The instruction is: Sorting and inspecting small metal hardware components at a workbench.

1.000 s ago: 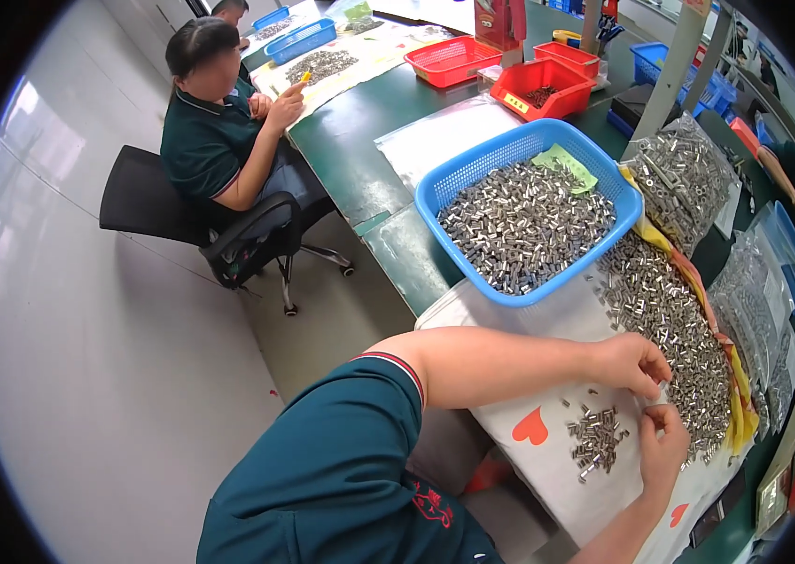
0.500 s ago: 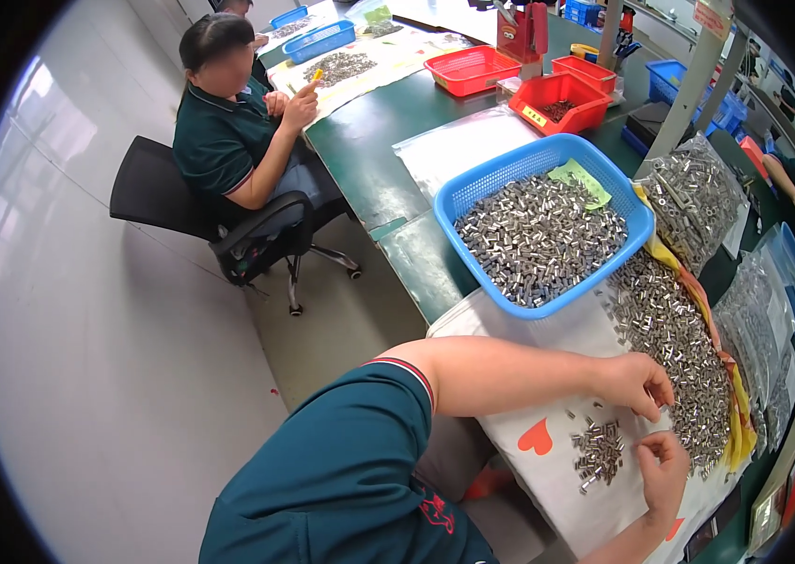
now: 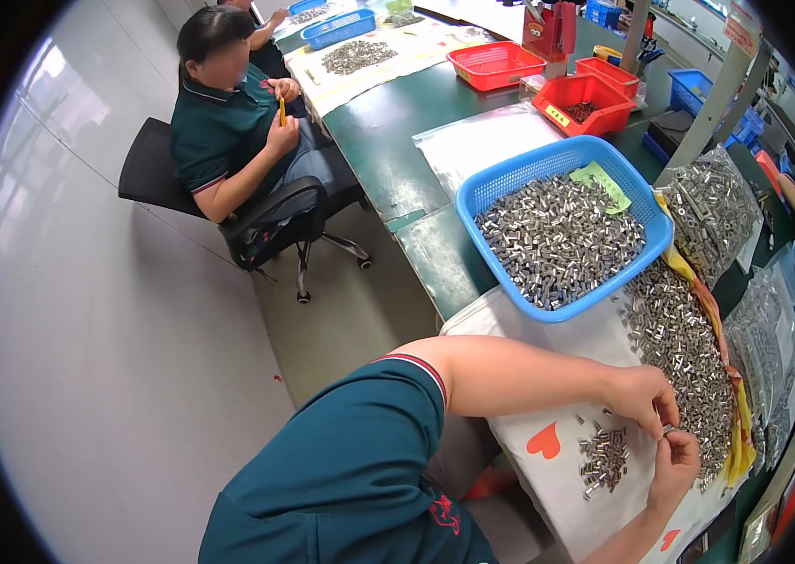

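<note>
My left hand [image 3: 644, 397] and my right hand [image 3: 676, 467] meet fingertip to fingertip over the white cloth [image 3: 529, 390]. Both are closed in a pinch around a small shiny metal cylinder [image 3: 668, 430], mostly hidden by the fingers. Just left of my right hand lies a small heap of metal cylinders [image 3: 604, 461]. A much larger spread of similar pieces [image 3: 679, 338] covers the cloth beyond my hands, along its yellow and orange rolled edge [image 3: 734, 376]. Farther off, a blue perforated basket [image 3: 470, 235] holds many more cylinders and a green paper slip [image 3: 601, 186].
Clear bags of metal parts [image 3: 712, 211] line the right side. Red trays [image 3: 496, 66] and a sheet of clear plastic [image 3: 463, 141] lie farther back on the green table [image 3: 388, 141]. A co-worker [image 3: 228, 141] sits at left on a black chair [image 3: 148, 169], holding a yellow tool [image 3: 282, 111].
My hands, apart before, have come together at the fingertips on a small metal cylinder. The whole view has shifted slightly. The co-worker's hands have drawn closer together with the yellow tool lowered.
</note>
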`<state>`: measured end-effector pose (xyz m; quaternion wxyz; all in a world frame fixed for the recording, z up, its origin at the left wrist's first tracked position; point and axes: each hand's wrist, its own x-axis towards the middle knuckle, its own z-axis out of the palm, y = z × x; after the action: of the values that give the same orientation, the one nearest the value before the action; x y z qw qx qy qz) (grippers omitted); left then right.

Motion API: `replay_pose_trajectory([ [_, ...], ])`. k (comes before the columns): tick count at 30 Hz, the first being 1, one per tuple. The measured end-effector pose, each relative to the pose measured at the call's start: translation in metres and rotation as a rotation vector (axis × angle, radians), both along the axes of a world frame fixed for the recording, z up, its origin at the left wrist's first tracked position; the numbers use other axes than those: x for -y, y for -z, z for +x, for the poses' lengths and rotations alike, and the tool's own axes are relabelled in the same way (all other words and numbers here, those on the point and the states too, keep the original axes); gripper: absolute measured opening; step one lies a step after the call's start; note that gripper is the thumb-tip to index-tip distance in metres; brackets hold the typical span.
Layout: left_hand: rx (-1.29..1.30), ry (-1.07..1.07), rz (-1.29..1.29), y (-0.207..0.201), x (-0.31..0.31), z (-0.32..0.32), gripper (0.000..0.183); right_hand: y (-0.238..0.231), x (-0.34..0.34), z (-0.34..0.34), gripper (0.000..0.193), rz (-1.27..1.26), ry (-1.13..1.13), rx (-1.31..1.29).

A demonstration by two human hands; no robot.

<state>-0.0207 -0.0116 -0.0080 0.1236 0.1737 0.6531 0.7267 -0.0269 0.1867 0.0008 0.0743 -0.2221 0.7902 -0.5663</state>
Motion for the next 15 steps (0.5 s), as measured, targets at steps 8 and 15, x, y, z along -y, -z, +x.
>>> replay_pose_trajectory([
  [8,-0.073,-0.08,-0.168,-0.003,0.001,0.004,0.035,-0.017,0.021,0.017,0.007,0.407,0.148,-0.392],
  [15,-0.021,-0.087,0.004,0.006,-0.002,-0.001,0.034,-0.016,0.017,0.013,0.004,0.171,0.165,-0.113],
])
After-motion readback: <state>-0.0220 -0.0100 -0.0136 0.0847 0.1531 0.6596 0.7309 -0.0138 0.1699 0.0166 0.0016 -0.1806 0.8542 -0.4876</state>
